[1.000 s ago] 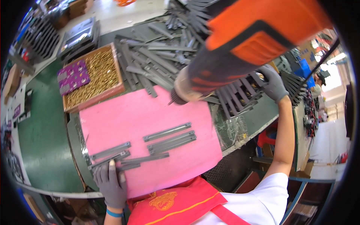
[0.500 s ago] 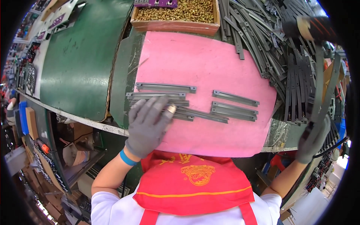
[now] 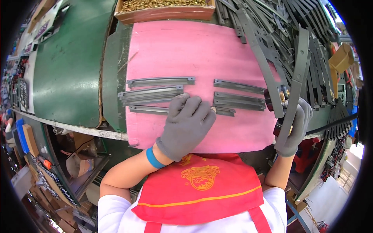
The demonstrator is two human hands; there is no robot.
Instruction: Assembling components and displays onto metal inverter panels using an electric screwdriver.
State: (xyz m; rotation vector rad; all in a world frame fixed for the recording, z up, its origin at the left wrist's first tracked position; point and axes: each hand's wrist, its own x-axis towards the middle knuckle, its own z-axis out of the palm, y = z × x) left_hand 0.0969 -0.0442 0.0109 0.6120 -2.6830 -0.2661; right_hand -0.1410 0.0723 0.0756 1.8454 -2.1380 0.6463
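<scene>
My left hand [image 3: 186, 126], in a grey glove, is over the pink mat with its fingers curled down on a short grey metal strip [image 3: 225, 112]. The hand covers most of that strip. Other short strips [image 3: 161, 81] lie to its left, and more strips [image 3: 239, 101] lie right of the fingertips. At the mat's right edge, my gloved right hand [image 3: 297, 128] is closed round long grey metal strips [image 3: 297, 83] that stick up in a V. Beside them is a black object [image 3: 278, 97] with a brass-coloured part, mostly hidden; its kind is unclear.
An open box [image 3: 167, 14] of small brass-coloured pieces stands beyond the pink mat [image 3: 175, 50]. Long grey strips [image 3: 268, 23] are heaped at the back right. A green board [image 3: 68, 73] lies to the left. A black cord [image 3: 334, 124] runs right from my right hand.
My left hand has moved right across the short strips, its fingers more curled. The right hand has come left to the mat's edge with the long strips. The black tool at upper right is gone.
</scene>
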